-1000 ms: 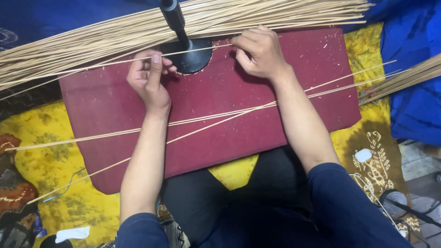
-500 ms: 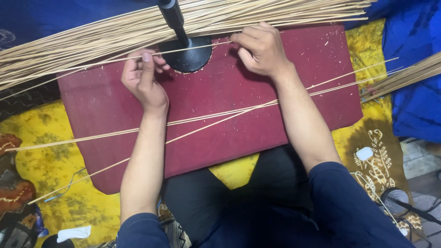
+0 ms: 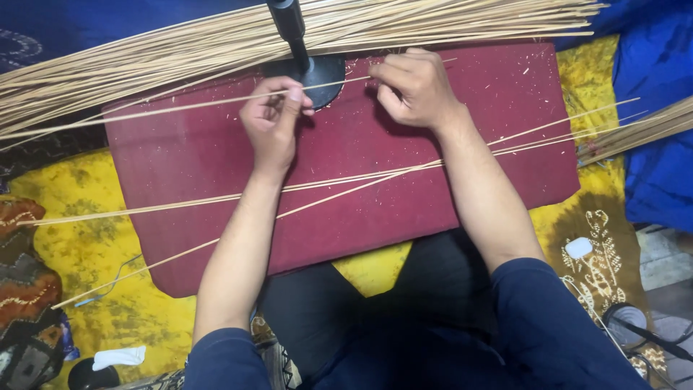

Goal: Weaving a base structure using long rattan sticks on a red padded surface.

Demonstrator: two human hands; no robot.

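Observation:
My left hand (image 3: 273,124) pinches a thin bamboo stick (image 3: 159,110) that runs leftward across the dark red board (image 3: 180,173). My right hand (image 3: 413,88) grips the same stick near its right end, fingers curled around it. Both hands sit just in front of a black stand (image 3: 307,61) with a round base and an upright post. A few loose sticks (image 3: 346,182) lie across the board below my forearms. A large bundle of sticks (image 3: 144,61) lies along the board's far edge.
A yellow patterned cloth (image 3: 86,245) lies under the board. Blue fabric (image 3: 657,115) is at the right with another bundle of sticks (image 3: 635,133) on it. My dark-trousered legs (image 3: 404,318) are under the board's near edge.
The stick has slid between my hands and my left thumb has shifted along it. Both hands stay in front of the stand.

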